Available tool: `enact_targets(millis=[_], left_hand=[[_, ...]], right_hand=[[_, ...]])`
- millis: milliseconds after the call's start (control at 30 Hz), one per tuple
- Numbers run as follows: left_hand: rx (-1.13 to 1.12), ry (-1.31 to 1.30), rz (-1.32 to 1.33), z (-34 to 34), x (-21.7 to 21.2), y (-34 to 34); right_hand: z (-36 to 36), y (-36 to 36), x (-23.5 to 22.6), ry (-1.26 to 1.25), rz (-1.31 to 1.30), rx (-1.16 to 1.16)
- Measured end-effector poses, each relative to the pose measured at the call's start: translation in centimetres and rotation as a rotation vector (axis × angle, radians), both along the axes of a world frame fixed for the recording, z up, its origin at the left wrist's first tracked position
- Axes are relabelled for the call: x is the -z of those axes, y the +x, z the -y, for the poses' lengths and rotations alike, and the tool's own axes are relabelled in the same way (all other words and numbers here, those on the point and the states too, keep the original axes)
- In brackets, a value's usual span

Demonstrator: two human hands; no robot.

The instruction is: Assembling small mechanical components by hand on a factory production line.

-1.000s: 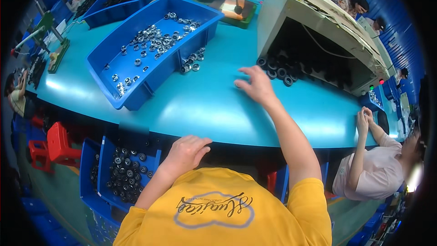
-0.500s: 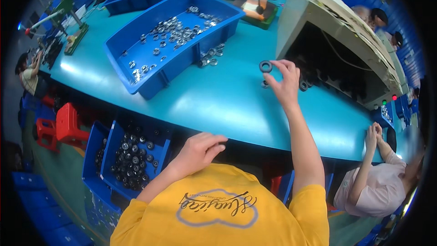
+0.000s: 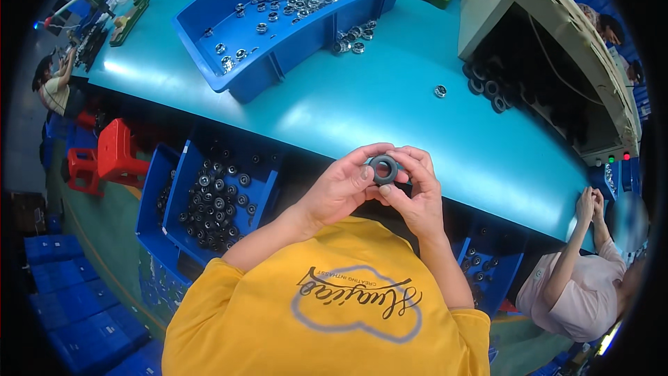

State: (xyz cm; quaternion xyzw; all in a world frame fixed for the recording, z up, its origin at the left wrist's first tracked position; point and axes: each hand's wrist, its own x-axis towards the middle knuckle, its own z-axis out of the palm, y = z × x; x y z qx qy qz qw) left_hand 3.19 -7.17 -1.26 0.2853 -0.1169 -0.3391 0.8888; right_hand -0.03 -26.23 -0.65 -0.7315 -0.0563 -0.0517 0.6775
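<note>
Here, just below the centre of the frame, both hands meet over the near edge of the teal table [image 3: 390, 111], with a dark ring [image 3: 383, 169] held between them. The left hand [image 3: 342, 188] comes up from the lower middle, its forearm bare below a yellow sleeve, fingers curled and thumb and fingertips pinching the ring's left side. The right hand [image 3: 416, 191] mirrors it, wrist bent inward, fingers arched over the top and its thumb pressed to the ring's lower right edge. The ring faces the camera, its hole open to view.

At the upper middle a large blue tray [image 3: 278, 56] sits on the table with shiny metal rings scattered inside it, and a few more lie just beside its right end. One small metal ring [image 3: 440, 90] lies alone on the table, right of centre. A grey machine [image 3: 529, 21] stands at the upper right with dark rings at its mouth. Under the table, left of centre, a blue bin [image 3: 182, 188] holds many dark rings. At the lower right another person in a pale shirt [image 3: 570, 292] sits with hands raised together.
</note>
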Motion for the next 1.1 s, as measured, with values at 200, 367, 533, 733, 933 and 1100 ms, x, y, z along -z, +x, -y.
enact_targets(millis=[200,367,533,733,933,1100], left_hand=[[-0.03,0.011,-0.025,-0.1,0.3,-0.6],[-0.014,-0.027,-0.042,-0.1,-0.1,-0.6],[-0.021,-0.035,-0.047,-0.2,0.5,-0.7],[-0.04,-0.047,-0.051,-0.7,1.1,-0.6],[-0.028,-0.043,-0.081,-1.3,0.3,-0.5],[-0.038,-0.042,-0.076,-1.4,0.0,-0.6]], right_hand=[[-0.3,-0.6,-0.2,0.083,-0.062,-0.002],[-0.4,-0.6,-0.1,0.072,-0.03,-0.008],[-0.6,-0.6,-0.7,0.104,-0.096,-0.023],[2.0,1.2,-0.9,-0.023,-0.046,-0.107],[6.6,8.7,-2.1,-0.895,0.188,0.25],[7.1,11.3,-0.3,-1.174,0.184,0.239]])
